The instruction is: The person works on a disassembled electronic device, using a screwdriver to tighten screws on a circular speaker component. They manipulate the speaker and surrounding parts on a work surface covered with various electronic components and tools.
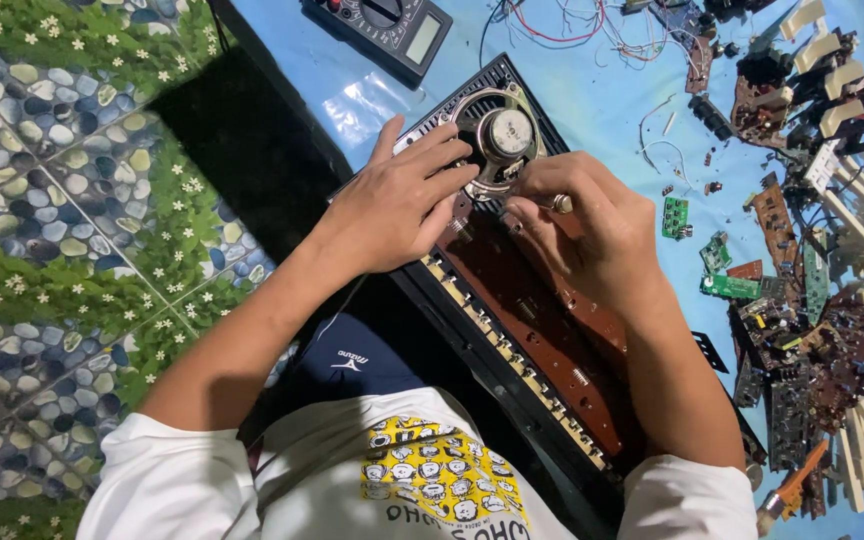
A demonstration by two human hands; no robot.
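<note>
At frame centre, the left hand (397,205) lies flat, steadying a round metal speaker (500,140); the right hand (592,225), fingers curled, pinches a small silvery part over the long brown circuit board (542,310).

Grey rectangular multimeter screen (423,38), top centre, beside clear plastic bag (362,108).

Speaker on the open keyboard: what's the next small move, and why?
Probably steady the speaker with the left hand while the right hand works at its lower rim. Both hands already meet there, the left fingers resting on the frame, and the speaker still sits in the case above the brown board.
</note>
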